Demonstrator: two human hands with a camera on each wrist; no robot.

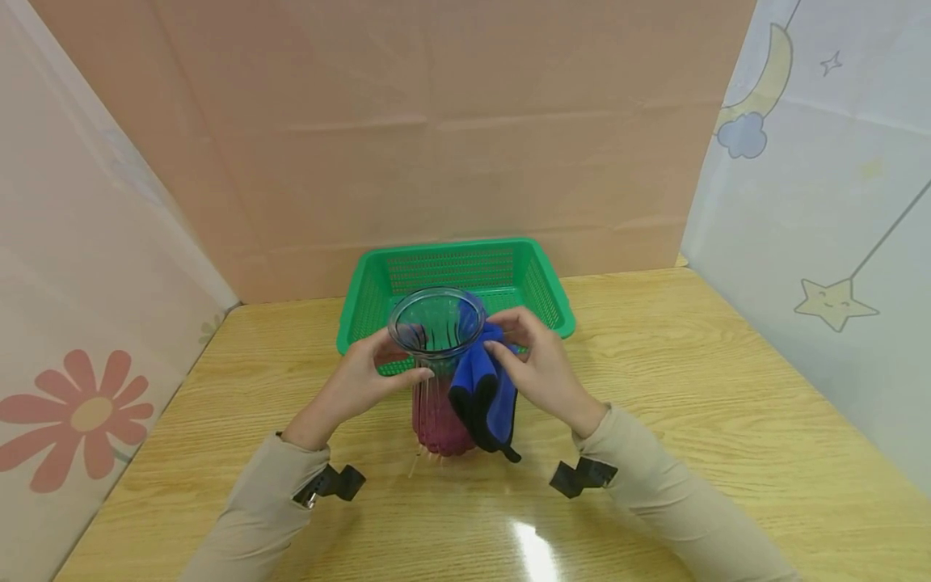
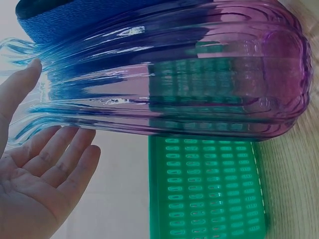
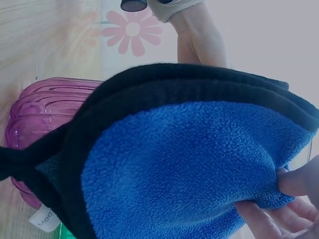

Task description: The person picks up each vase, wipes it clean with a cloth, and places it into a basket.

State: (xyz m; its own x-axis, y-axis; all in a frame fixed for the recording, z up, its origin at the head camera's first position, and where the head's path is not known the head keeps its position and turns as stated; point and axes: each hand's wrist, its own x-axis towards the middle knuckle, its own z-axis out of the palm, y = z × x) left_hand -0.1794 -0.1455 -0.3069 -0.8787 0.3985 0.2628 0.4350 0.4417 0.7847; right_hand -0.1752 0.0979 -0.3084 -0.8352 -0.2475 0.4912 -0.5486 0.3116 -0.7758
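Note:
A ribbed glass vase (image 1: 436,404), bluish at the flared rim and pink-purple toward the base, stands upright on the table. My left hand (image 1: 367,372) is at its neck, thumb on the near side and fingers on the far side; the left wrist view shows the thumb and fingertips against the glass (image 2: 199,79). My right hand (image 1: 538,360) pinches a folded blue cloth (image 1: 502,412) with black edging, held against the vase's right side by the rim. In the right wrist view, the cloth (image 3: 189,149) hangs from the fingertips and covers much of the vase.
Behind the vase, a green perforated plastic basket (image 1: 454,250) sits on the wood-grain table (image 1: 655,364) near the back wall. Patterned sheets (image 1: 822,202) line both sides. A white tag (image 3: 45,219) shows below the cloth's black loop.

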